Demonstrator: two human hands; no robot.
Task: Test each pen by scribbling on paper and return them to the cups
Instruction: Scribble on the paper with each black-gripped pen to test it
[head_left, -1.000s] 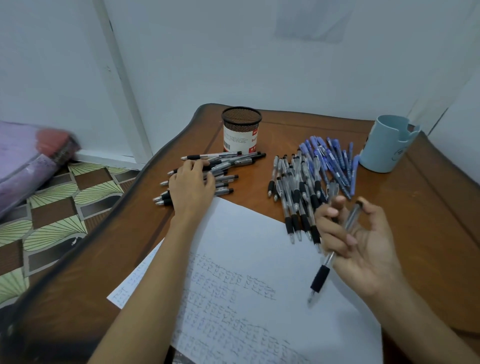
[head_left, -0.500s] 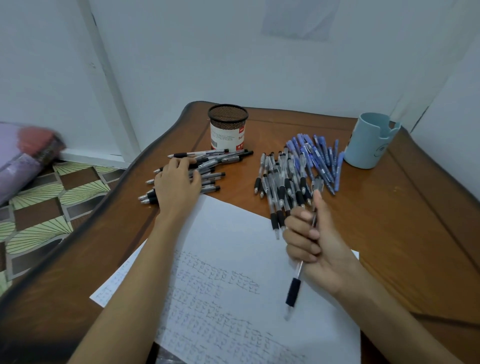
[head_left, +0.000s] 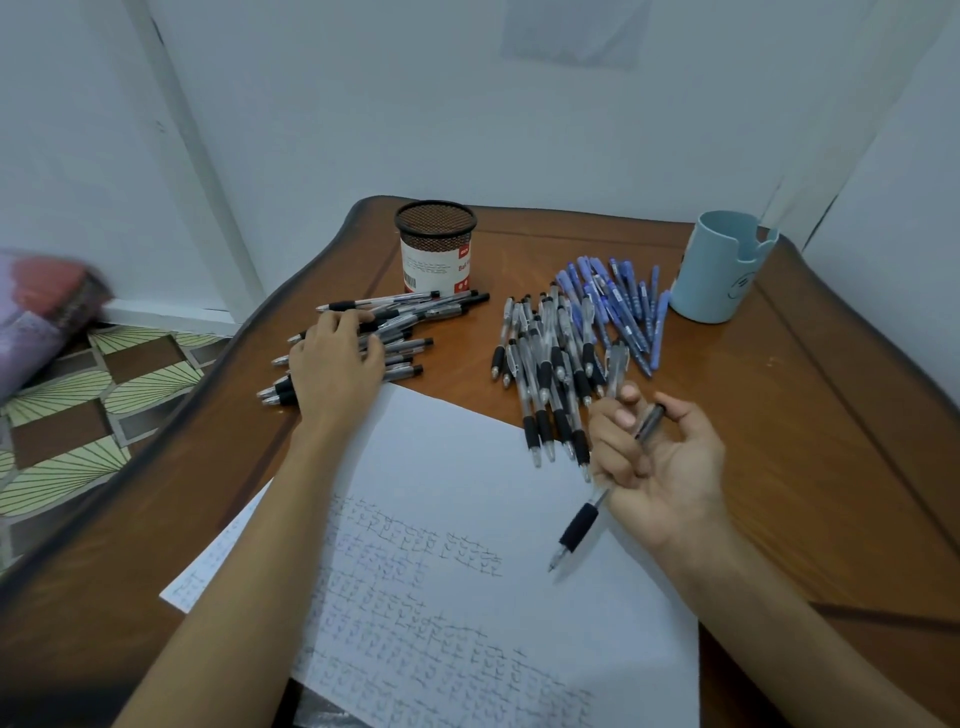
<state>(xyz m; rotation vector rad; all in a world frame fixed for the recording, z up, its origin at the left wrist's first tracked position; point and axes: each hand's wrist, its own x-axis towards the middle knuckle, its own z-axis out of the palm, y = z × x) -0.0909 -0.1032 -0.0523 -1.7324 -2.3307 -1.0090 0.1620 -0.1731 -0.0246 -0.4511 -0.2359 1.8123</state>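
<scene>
The right hand (head_left: 660, 457) curls round a black-gripped pen (head_left: 577, 529), tip down over the paper (head_left: 457, 467), seemingly ready to scribble, while the left hand (head_left: 332, 364) lies flat on the pen pile (head_left: 415, 312) near the mesh cup (head_left: 435, 249), probably gathering it for return.

Left cup (head_left: 435, 254) stands behind left pens (head_left: 431, 312), right cup (head_left: 722, 270) behind right pens (head_left: 561, 353).
</scene>
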